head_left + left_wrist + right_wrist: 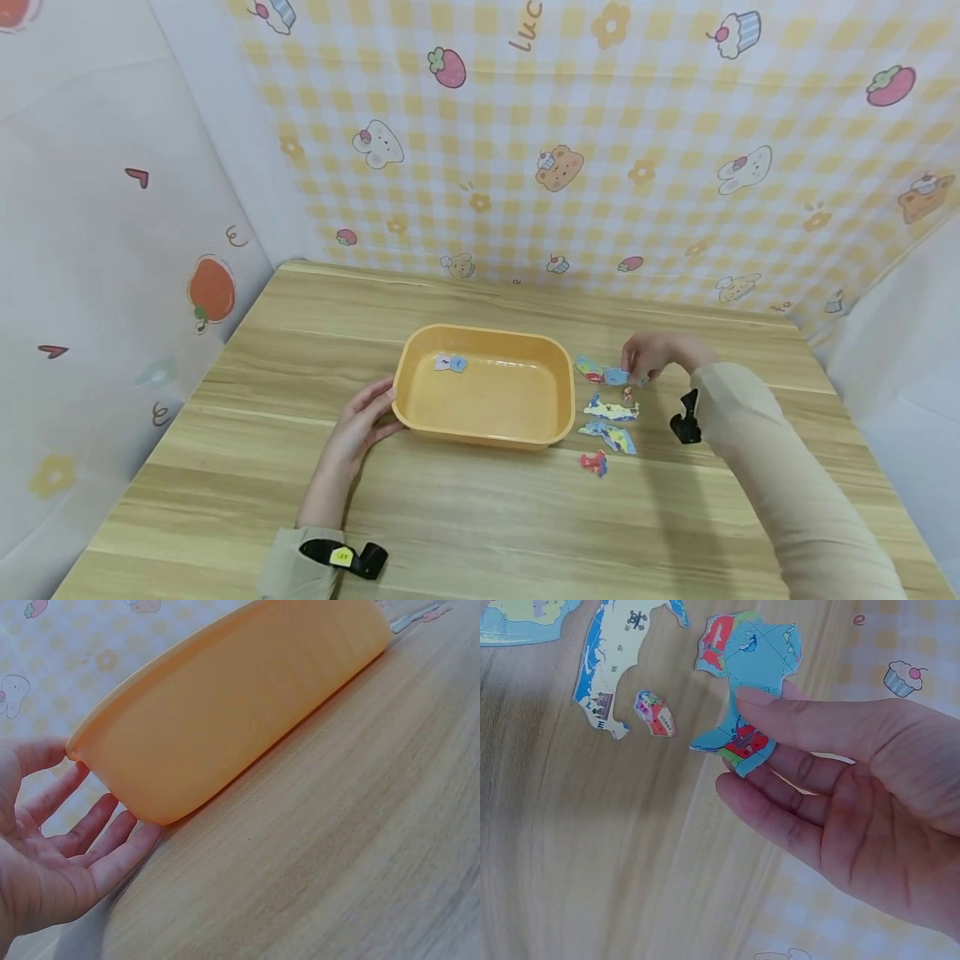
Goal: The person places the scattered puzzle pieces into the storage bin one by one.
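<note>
My right hand (647, 353) pinches a blue map puzzle piece (761, 664) between thumb and fingers, low over the table right of the bin. The piece carries a red and green patch at its lower end, and it overlaps a red and green piece (717, 643) behind it. My left hand (365, 421) rests against the left end of a yellow plastic bin (480, 435), its spread fingers touching the rim and outer wall. Inside the bin, near its back left, lie a pale piece (442, 362) and a blue piece (458, 364).
Right of the bin lie a cream and blue piece (611, 408), a blue and yellow piece (611, 435) and a red piece (595, 463). A small red piece (656, 714) sits near my right fingers. A patterned cloth (525, 167) hangs behind the wooden table (480, 533).
</note>
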Tool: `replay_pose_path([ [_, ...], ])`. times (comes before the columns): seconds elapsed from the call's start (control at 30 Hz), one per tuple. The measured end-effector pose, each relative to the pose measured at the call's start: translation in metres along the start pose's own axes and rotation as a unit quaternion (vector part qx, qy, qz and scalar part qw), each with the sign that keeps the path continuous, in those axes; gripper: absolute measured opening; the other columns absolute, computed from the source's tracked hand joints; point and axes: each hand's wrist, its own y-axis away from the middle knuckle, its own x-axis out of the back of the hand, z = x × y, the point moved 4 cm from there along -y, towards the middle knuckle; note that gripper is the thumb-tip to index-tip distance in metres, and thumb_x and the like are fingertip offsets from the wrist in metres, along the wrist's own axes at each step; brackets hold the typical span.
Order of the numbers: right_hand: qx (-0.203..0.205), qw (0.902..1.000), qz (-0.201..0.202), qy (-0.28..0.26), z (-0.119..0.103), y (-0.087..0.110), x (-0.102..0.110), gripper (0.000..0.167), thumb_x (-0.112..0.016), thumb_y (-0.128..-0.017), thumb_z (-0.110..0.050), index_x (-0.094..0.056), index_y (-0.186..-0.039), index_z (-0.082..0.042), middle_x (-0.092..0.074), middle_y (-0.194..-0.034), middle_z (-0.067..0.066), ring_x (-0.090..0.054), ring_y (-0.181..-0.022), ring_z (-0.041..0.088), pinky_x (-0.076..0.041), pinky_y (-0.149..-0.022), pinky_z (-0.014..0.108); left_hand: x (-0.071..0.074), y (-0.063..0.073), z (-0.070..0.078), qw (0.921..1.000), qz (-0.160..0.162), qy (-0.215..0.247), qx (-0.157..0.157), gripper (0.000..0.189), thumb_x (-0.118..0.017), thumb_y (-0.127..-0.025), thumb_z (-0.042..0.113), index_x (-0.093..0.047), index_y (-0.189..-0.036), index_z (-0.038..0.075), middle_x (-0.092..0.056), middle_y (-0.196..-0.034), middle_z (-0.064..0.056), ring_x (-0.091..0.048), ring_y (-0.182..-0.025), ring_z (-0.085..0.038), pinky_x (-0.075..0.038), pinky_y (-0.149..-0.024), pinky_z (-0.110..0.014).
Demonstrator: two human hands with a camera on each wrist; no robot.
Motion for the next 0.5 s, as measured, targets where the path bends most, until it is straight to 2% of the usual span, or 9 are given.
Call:
replay_pose_path([
  [0.27, -0.004, 0.9997, -0.024, -0.001, -0.010, 0.004, 0.005, 0.014, -0.061, -0.082, 0.002, -0.051, -0.092, 0.004, -0.054, -0.082, 0.006, -0.048, -0.065, 0.010, -0.048, -0.060, 0.021, 0.000, 0.000, 0.000, 1.0000, 0.004, 0.005, 0.002, 0.051, -0.053, -0.092, 0.024, -0.038, -0.135, 0.003, -0.052, -0.124, -0.003, -0.061, -0.095, -0.005, -0.055, -0.083, -0.030],
  [0.5, -0.009, 0.9986, -0.048, 0.018, -0.027, 0.009, 0.011, 0.015, -0.061, -0.082, 0.003, -0.052, -0.093, 0.002, -0.055, -0.079, 0.004, -0.052, -0.066, 0.010, -0.053, -0.063, 0.023, 0.001, -0.001, 0.000, 1.0000, 0.002, 0.007, -0.003, 0.052, -0.054, -0.092, 0.025, -0.037, -0.135, 0.001, -0.054, -0.118, 0.001, -0.061, -0.094, -0.005, -0.055, -0.082, -0.031],
])
